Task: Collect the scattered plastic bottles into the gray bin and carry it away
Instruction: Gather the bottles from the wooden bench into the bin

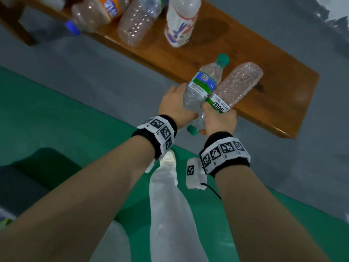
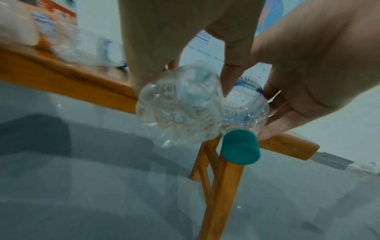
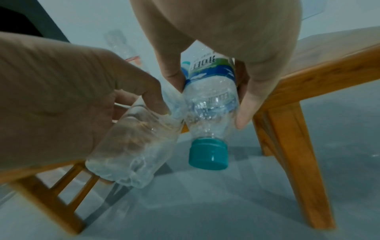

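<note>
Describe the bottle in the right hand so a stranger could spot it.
Find the wooden bench; at its near edge two hands hold crossed bottles. The right hand grips one by its green-and-white label. Unlike its neighbour, its cap points toward the person.

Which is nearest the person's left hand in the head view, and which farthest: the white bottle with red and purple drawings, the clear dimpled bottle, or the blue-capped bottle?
From the left hand:
1. White plastic bottle with red and purple drawings, on the wooden bench, straight beyond the hand.
2. Clear dimpled plastic bottle, lying to its left.
3. Clear plastic bottle with a blue cap, farthest left, its cap past the bench edge.
</note>
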A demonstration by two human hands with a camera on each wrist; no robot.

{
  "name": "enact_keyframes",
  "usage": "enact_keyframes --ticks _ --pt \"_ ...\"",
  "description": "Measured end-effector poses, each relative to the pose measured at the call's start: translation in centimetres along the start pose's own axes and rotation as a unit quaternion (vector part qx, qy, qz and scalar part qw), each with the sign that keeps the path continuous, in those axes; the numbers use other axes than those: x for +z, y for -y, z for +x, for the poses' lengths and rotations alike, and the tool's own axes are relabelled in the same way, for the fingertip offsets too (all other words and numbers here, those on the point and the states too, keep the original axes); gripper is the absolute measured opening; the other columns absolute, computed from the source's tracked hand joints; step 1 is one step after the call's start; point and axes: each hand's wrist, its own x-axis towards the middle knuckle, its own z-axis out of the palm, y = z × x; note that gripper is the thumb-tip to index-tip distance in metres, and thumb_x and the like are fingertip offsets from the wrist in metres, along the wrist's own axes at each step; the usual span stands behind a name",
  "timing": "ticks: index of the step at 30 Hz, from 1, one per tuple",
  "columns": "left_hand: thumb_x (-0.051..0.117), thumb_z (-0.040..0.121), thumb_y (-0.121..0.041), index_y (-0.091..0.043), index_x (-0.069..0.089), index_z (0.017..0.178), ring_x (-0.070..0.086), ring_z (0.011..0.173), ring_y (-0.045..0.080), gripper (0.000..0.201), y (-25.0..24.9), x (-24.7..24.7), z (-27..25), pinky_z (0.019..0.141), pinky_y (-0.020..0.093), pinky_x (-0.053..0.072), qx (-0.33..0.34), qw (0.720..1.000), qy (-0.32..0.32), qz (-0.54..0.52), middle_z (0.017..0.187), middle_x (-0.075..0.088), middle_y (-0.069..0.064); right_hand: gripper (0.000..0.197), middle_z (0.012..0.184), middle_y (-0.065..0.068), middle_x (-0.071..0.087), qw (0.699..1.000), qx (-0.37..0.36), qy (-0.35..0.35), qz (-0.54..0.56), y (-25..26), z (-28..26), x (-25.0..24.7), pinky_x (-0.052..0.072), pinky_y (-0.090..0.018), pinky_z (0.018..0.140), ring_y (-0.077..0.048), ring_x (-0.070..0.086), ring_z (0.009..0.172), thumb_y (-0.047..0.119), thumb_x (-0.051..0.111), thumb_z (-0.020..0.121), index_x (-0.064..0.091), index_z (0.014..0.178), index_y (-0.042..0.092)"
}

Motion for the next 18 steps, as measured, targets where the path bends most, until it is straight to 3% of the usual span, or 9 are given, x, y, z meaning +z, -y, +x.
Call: enact_keyframes --ticks 2,4,6,8,12,15,18 --pt "0.07 0.074 -0.008 -0.004 0.056 0.116 0.049 0.11 0.027 0.045 1.9 -0.8 -2.3 0.091 0.022 0.032 -0.002 1.0 -0.002 0.002 0.113 0.056 0.012 0.071 0.118 -0.007 0.056 1.0 -0.014 0.011 -0.018 -1.5 -2.2 0.9 0.053 -0.039 0.088 -0.023 0.059 0.101 0.039 0.079 0.063 0.049 0.121 0.01" --pt "0.071 0.072 -0.008 -0.004 0.056 0.117 0.048 0.107 0.025 0.047 5.0 -1.8 -4.8 0.09 0.022 0.036 -0.034 0.999 -0.02 -0.016 0.104 0.054 0.007 0.069 0.117 -0.009 0.055 0.998 -0.025 0.035 -0.04 -3.1 -5.2 2.4 0.053 -0.041 0.088 -0.025 0.059 0.1 0.036 0.078 0.063 0.048 0.119 0.01" --pt "0.072 0.07 -0.01 -0.006 0.054 0.118 0.047 0.104 0.021 0.052 8.3 -2.6 -6.6 0.081 0.018 0.035 -0.077 0.996 -0.039 -0.037 0.098 0.047 0.001 0.068 0.114 -0.009 0.055 0.996 -0.037 0.057 -0.057 -4.5 -8.0 4.2 0.054 -0.044 0.086 -0.026 0.06 0.097 0.035 0.078 0.06 0.048 0.116 0.011" --pt "0.074 0.067 -0.012 -0.009 0.051 0.123 0.048 0.103 0.019 0.06 11.6 -3.5 -8.5 0.075 0.013 0.03 -0.12 0.989 -0.062 -0.063 0.102 0.045 0.001 0.067 0.115 -0.009 0.055 0.993 -0.051 0.082 -0.069 -5.9 -10.7 6.1 0.054 -0.041 0.086 -0.025 0.06 0.098 0.032 0.078 0.059 0.049 0.115 0.011" --pt "0.077 0.064 -0.014 -0.01 0.043 0.135 0.046 0.11 0.018 0.078 17.7 -5.6 -12.4 0.087 0.016 0.032 -0.168 0.973 -0.114 -0.112 0.119 0.048 0.006 0.059 0.118 -0.009 0.055 0.981 -0.08 0.135 -0.11 -8.2 -15.1 9.9 0.047 -0.027 0.068 -0.018 0.059 0.083 0.024 0.079 0.067 0.05 0.117 0.01" --pt "0.077 0.065 -0.015 -0.01 0.043 0.136 0.044 0.102 0.014 0.079 22.1 -7.4 -15.5 0.088 0.017 0.033 -0.213 0.952 -0.165 -0.143 0.12 0.047 0.006 0.053 0.115 -0.007 0.055 0.965 -0.111 0.172 -0.162 -10.0 -18.1 12.6 0.036 -0.018 0.051 -0.004 0.051 0.068 0.025 0.078 0.07 0.051 0.114 0.012" --pt "0.076 0.065 -0.013 -0.011 0.045 0.132 0.042 0.095 0.011 0.073 27.2 -9.1 -18.9 0.088 0.02 0.038 -0.266 0.92 -0.228 -0.175 0.118 0.048 0.006 0.053 0.113 -0.006 0.058 0.945 -0.136 0.212 -0.208 -12.0 -21.9 15.7 0.047 -0.024 0.056 -0.013 0.061 0.078 0.027 0.079 0.069 0.051 0.112 0.015"
